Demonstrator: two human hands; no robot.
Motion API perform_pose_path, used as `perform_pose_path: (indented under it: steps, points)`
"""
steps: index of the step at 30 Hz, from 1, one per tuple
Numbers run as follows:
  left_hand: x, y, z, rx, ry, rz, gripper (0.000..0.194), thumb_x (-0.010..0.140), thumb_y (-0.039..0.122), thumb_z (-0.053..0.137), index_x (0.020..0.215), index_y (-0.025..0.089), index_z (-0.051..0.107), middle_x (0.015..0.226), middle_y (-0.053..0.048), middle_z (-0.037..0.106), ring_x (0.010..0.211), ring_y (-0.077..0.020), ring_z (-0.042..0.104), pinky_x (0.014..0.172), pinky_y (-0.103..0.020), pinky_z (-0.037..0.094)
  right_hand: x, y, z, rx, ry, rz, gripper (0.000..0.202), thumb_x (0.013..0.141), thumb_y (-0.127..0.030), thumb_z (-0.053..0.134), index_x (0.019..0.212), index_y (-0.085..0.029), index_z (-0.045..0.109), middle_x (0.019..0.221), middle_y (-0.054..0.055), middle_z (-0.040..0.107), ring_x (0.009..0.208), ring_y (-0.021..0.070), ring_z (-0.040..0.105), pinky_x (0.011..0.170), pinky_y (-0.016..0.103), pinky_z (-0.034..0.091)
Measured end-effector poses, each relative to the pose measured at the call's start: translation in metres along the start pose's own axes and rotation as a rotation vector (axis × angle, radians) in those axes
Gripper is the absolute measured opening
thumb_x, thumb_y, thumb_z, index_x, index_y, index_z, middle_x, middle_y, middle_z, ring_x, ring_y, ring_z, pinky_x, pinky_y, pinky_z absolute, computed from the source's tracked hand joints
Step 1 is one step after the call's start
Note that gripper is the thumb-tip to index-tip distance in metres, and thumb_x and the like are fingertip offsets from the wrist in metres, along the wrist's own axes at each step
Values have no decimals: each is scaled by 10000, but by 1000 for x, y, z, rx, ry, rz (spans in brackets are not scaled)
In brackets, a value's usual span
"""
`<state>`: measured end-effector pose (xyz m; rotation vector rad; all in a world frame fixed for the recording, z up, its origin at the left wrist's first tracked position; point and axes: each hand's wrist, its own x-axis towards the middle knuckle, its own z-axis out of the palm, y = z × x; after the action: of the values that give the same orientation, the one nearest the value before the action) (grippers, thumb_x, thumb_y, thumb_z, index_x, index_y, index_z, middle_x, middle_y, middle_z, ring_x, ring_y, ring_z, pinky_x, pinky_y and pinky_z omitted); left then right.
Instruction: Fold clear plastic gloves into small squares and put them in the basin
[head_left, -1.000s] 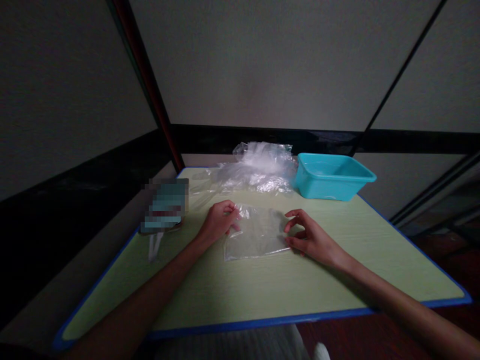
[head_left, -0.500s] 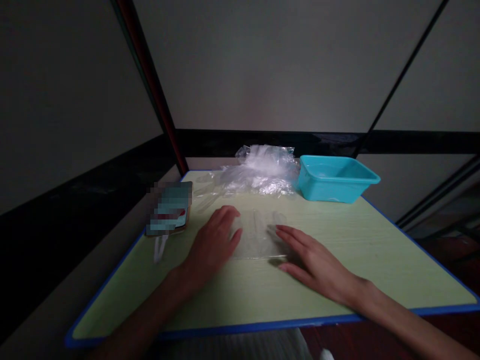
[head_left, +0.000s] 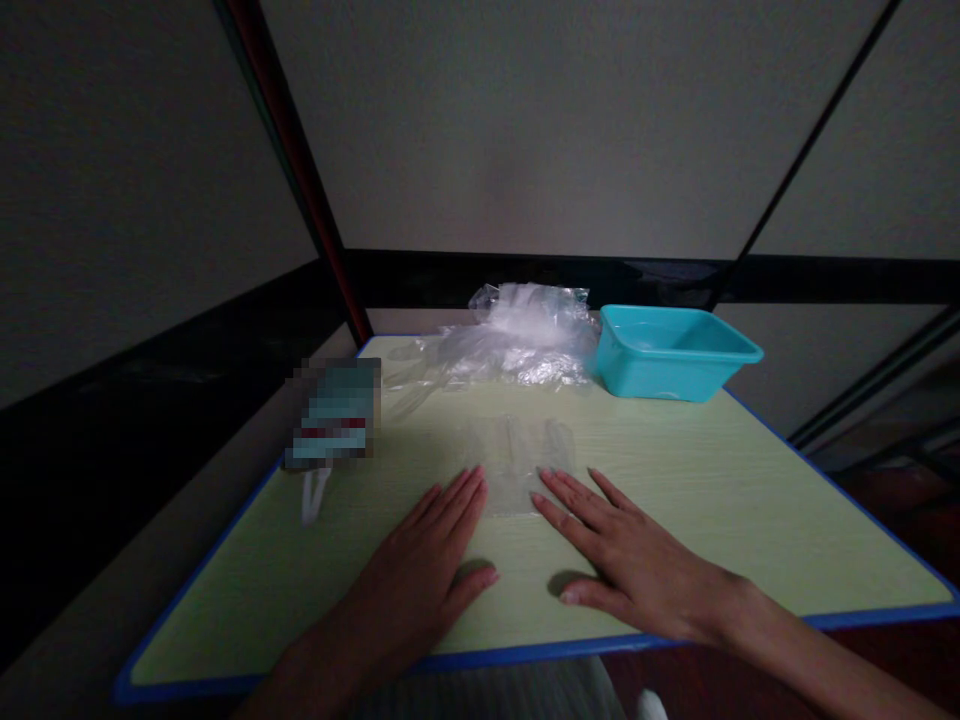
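- Clear plastic bag (head_left: 517, 462) lies flat mid-table, near edge at the fingertips.
- Left hand (head_left: 424, 565) and right hand (head_left: 622, 555) are spread flat, gripping nothing.
- Risk: slick film could slide or crease under uneven palm pressure.

- We see one clear plastic bag (head_left: 519, 462) lying flat on the pale green table (head_left: 750, 500), near its middle.
- It is see-through and faintly creased, so the wood grain shows through it.
- Its near edge sits just at our fingertips (head_left: 537, 497), between our left hand (head_left: 427, 560) and right hand (head_left: 630, 560), both spread flat.
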<state>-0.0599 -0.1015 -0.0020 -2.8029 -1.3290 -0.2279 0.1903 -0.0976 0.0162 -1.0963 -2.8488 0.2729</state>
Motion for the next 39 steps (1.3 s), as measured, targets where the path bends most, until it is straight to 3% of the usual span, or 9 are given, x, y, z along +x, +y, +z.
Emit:
perform_pose_path:
  steps: [6,11,16,21,30,33,39]
  points:
    - [-11,-7,8,73,27,-145,631,823,480,328,1317,97,244,1377,-120,233,1251,-221,253,999,-364,283,-1,0,1,-31,7,-4,642,815,-559,315,1349,-251,133,1410,89,61,1276,258,112,1017,496,132]
    - [-15,-12,16,101,113,-260,630,819,473,335,1299,69,275,1359,-150,274,1241,-246,270,983,-396,305,-1,0,3,-49,24,-1,672,832,-533,301,1358,-189,64,1406,99,73,1279,245,107,1029,480,123]
    - [-14,-9,9,70,123,-207,640,832,436,343,1340,93,156,1383,-127,225,1254,-229,245,982,-377,313,-2,0,6,-66,46,11,716,836,-525,292,1354,-111,20,1403,116,61,1284,233,81,1044,447,122]
    - [-11,-7,-2,39,4,-30,579,859,398,320,1352,213,79,1409,-12,162,1276,-172,187,1017,-354,258,-2,0,5,-57,42,-8,693,840,-512,301,1355,-135,31,1403,99,80,1283,228,92,1049,440,111]
    - [-15,-11,2,23,13,-65,602,854,418,318,1352,163,95,1405,-61,165,1275,-187,189,1017,-367,251,-3,3,7,21,71,10,683,835,-482,345,1357,-140,66,1403,93,107,1279,219,126,1048,420,150]
    - [-1,-6,-5,9,42,-130,551,873,369,274,1339,101,154,1401,-102,171,1273,-181,191,1017,-349,256,10,3,3,39,151,111,576,870,-383,311,1350,-106,152,1393,104,168,1273,193,168,1039,373,215]
    - [63,6,-9,17,68,-80,490,862,285,289,1276,22,300,1361,-164,268,1264,-207,212,1036,-338,217,61,5,4,-82,264,186,484,848,-193,292,1269,45,311,1343,207,253,1255,228,219,1031,346,245]
